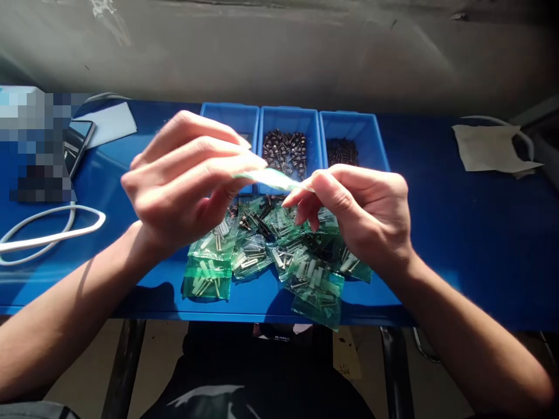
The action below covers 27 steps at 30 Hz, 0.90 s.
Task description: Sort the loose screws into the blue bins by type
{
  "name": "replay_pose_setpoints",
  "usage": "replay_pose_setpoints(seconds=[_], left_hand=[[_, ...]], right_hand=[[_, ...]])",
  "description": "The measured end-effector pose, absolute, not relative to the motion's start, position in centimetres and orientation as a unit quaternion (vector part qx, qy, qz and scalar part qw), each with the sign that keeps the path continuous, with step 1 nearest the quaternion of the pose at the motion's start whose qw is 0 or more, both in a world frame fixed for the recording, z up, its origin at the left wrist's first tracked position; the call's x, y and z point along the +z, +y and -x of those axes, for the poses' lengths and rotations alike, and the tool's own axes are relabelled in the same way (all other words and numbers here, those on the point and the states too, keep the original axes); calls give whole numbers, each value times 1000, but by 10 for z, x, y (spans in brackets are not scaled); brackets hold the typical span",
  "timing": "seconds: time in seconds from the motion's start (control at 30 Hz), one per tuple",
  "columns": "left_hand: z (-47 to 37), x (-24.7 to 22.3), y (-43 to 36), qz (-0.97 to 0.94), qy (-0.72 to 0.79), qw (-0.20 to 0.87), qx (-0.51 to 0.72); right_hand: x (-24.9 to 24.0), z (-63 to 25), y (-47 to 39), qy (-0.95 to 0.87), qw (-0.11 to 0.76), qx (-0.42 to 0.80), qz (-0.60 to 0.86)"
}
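Between both hands a small green plastic bag (277, 178) is stretched, glaring in the sunlight. My left hand (187, 174) pinches its left end between thumb and fingers. Its right end is pinched by my right hand (358, 203), whose other fingers curl underneath. Whether anything is inside this bag cannot be made out. Below the hands lies a pile of green bags (305, 267) holding screws and pale wall plugs. Just behind the hands, a blue bin (290, 119) contains dark metal screws, and the bin to its right (356, 125) holds more dark screws. The left bin (229, 110) is mostly hidden.
On the blue table (463, 244), a white cable (56, 235) loops at the left, near a phone-like device (81, 142) and white paper (113, 123). A pale paper sheet (491, 148) lies at the right. Behind the table rises a grey wall (279, 58).
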State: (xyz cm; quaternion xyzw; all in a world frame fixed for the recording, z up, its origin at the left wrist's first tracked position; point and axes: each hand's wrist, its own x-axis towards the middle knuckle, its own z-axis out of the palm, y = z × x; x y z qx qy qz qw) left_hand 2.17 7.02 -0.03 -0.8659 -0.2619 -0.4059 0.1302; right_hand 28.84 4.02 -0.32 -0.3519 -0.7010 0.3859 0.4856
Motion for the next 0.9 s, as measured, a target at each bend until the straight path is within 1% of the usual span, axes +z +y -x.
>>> replay_pose_setpoints(seconds=[0.1, 0.17, 0.33, 0.4, 0.57, 0.73, 0.8, 0.9], left_hand=[[-19, 0, 79, 813, -403, 134, -398], [-15, -2, 87, 786, -475, 102, -382], [-7, -9, 102, 789, -524, -9, -319], [-6, -12, 105, 803, -525, -16, -282], [-10, -14, 105, 835, -488, 65, -246], [-11, -16, 99, 865, -443, 92, -217], [-11, -19, 98, 875, -432, 100, -194], [-11, -22, 98, 888, -412, 112, -172]], right_hand=[[-4, -289, 40, -708, 502, 323, 378], [-4, -289, 40, -705, 509, 297, 394], [-5, -290, 38, -735, 490, 250, 397], [-7, -289, 37, -761, 475, 223, 382], [-14, -290, 39, -836, 433, 102, 320], [-13, -301, 48, -927, 317, 3, 202], [-12, -306, 51, -945, 264, -16, 192], [-12, -310, 54, -956, 221, -13, 191]])
